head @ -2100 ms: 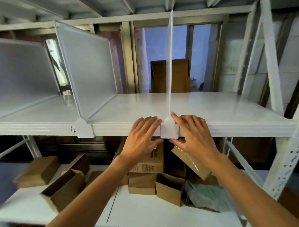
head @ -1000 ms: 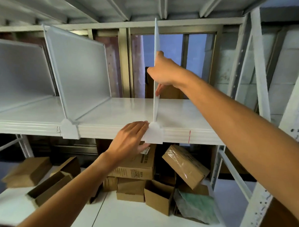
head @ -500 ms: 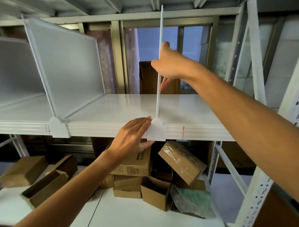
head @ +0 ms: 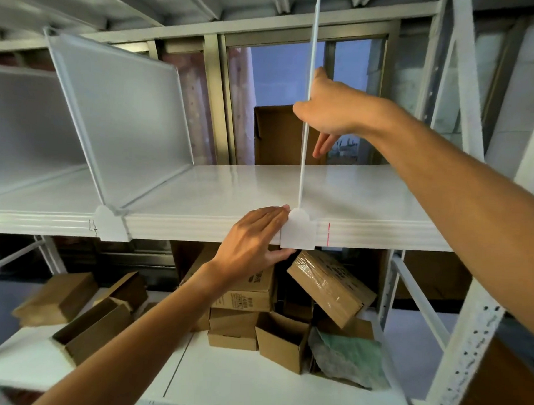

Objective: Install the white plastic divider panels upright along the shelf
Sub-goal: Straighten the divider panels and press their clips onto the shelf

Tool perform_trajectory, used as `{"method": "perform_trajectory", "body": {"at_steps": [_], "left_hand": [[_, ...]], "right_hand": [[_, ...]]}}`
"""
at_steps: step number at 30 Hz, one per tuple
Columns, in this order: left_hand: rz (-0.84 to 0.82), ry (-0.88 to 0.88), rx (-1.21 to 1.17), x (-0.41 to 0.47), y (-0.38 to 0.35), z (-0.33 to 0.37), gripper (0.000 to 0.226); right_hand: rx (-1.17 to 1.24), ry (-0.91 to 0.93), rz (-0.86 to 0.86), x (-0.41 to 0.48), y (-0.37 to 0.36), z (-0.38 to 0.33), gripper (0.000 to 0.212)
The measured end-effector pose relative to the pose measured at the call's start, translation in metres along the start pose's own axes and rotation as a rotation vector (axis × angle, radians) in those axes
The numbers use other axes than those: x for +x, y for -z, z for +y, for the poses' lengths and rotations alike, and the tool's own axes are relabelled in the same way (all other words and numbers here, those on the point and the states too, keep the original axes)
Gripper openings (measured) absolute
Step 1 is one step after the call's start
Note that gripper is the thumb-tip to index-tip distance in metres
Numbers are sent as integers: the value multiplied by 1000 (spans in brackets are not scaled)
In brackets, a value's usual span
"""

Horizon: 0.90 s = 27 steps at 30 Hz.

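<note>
A white divider panel (head: 306,118) stands upright on the white shelf (head: 235,188), seen edge-on as a thin line. Its rounded foot tab (head: 298,231) hangs over the shelf's front lip. My left hand (head: 251,241) grips the lip right beside the tab, fingertips touching it. My right hand (head: 331,110) reaches up and holds the panel's front edge at mid height, fingers on the far side. A second divider (head: 122,116) stands further left with its own tab (head: 110,224), and a third panel (head: 24,124) is at the far left.
A red mark (head: 328,234) is on the shelf lip just right of the tab. Several cardboard boxes (head: 255,296) and a green bag (head: 344,355) lie on the lower shelf. A steel upright (head: 467,342) stands at right. A brown box (head: 274,135) sits behind the shelf.
My right hand left the foot tab and rose to grip the panel's front edge at mid height. The left hand stayed at the tab. The view shifted slightly.
</note>
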<state>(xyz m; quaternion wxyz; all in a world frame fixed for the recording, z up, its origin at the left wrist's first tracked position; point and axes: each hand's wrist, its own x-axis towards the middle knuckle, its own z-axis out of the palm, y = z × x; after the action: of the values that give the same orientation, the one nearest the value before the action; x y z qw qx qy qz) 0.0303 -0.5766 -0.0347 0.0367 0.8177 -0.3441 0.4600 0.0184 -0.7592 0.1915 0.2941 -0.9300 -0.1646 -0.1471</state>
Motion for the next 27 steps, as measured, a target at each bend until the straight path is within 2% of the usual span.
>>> {"method": "perform_trajectory", "body": {"at_steps": [17, 27], "left_hand": [[50, -46, -58, 26, -22, 33, 73], [12, 16, -69, 26, -19, 44, 77]], "right_hand": [[-13, -56, -30, -18, 31, 34, 69], [-16, -31, 12, -19, 28, 36, 63]]}}
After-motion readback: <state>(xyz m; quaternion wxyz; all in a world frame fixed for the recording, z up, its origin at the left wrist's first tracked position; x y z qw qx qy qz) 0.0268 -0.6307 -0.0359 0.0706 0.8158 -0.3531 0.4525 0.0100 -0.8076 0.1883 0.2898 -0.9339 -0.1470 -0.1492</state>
